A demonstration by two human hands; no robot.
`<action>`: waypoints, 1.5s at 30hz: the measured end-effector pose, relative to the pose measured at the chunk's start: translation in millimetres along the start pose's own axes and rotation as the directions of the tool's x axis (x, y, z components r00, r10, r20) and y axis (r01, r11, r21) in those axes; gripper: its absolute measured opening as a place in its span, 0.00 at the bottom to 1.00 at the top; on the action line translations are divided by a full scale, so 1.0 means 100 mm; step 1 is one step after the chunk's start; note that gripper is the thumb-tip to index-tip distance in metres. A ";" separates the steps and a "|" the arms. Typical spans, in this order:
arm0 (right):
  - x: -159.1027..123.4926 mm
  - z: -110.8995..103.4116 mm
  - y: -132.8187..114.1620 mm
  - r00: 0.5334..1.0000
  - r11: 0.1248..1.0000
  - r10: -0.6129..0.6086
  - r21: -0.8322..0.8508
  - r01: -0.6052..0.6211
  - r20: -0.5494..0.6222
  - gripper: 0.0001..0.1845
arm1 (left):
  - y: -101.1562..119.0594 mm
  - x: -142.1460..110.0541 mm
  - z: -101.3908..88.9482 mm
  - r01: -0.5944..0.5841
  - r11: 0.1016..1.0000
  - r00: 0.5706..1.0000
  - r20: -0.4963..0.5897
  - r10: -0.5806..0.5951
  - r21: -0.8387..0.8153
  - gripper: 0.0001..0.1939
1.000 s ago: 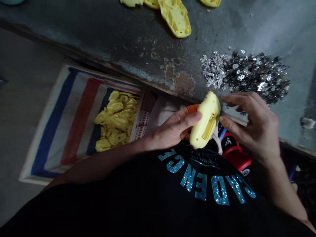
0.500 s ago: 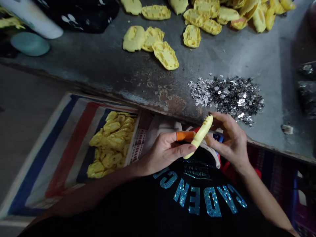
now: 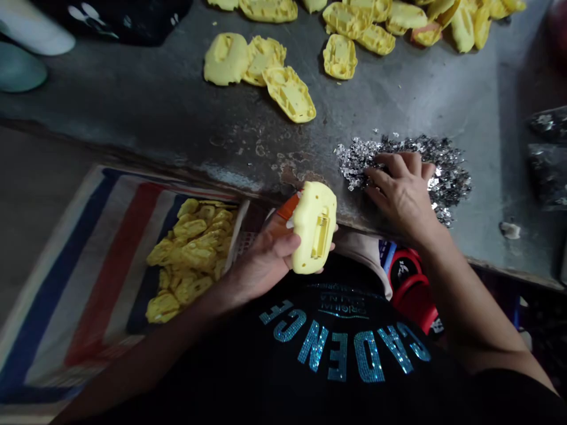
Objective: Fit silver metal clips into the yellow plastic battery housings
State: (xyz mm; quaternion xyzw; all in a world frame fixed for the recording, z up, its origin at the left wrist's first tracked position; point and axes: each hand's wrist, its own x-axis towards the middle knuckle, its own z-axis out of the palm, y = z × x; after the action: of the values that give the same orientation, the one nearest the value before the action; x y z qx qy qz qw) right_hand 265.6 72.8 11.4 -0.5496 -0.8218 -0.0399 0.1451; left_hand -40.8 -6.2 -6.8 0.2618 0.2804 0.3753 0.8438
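My left hand [image 3: 270,254], with an orange finger cover [image 3: 289,206] on one finger, holds a yellow plastic shell [image 3: 313,230] in front of the bench edge. The shell's smooth outer side faces me, showing a long slotted recess and small holes. My right hand [image 3: 403,189] rests over the left part of a pile of small shiny metal pieces [image 3: 449,171] on the bench. Its fingers are bent and apart, with the tips down among the pieces. Whether a piece lies between them cannot be made out.
Several more yellow shells [image 3: 290,94] lie on the grey bench [image 3: 146,100], heaped at the back right. Below left, a striped lined container [image 3: 110,254] holds stacked yellow shells [image 3: 190,254]. Clear bags [image 3: 549,171] lie at the right edge, near a small whitish lump [image 3: 510,229].
My right hand has let go of the yellow shell and moved up and right onto the metal pile. My left hand has drawn the shell left and turned its broad face toward me.
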 end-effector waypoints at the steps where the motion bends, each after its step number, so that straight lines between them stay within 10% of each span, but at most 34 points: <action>1: -0.05 0.00 -0.02 1.000 1.000 -0.018 -0.001 0.018 0.011 0.11 | 0.01 -0.01 0.00 -0.005 1.000 1.000 -0.008 0.005 0.003 0.34; 10: -0.67 -0.40 0.00 0.994 0.998 0.054 0.049 -0.050 -0.090 0.06 | -0.04 0.04 0.08 0.009 1.000 0.999 -0.034 -0.009 -0.005 0.32; 27: -0.44 -0.19 -0.32 0.996 0.996 0.028 -0.092 -0.021 0.084 0.15 | -0.10 0.03 0.12 0.095 0.988 0.995 -0.002 -0.095 -0.121 0.46; 31: -0.44 -0.35 -0.43 0.998 0.938 0.070 0.339 -0.065 -0.004 0.09 | -0.13 0.07 0.15 0.160 0.968 0.980 0.144 -0.134 -0.193 0.45; 36: -0.49 -0.44 -0.61 0.991 0.537 0.129 0.839 -0.088 0.021 0.06 | -0.15 0.10 0.21 0.238 0.953 0.945 0.270 -0.183 -0.187 0.52; 45: -0.54 -0.41 -0.62 0.991 0.605 0.120 0.796 -0.018 -0.068 0.04 | -0.15 0.08 0.27 0.259 0.947 0.935 0.297 -0.197 -0.189 0.42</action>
State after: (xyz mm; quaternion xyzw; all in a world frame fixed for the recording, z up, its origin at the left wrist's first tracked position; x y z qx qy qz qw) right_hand 235.5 -8.9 41.3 -0.4566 -0.7229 0.3022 0.4214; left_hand -10.6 -14.7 0.2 0.1793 0.1452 0.2637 0.9366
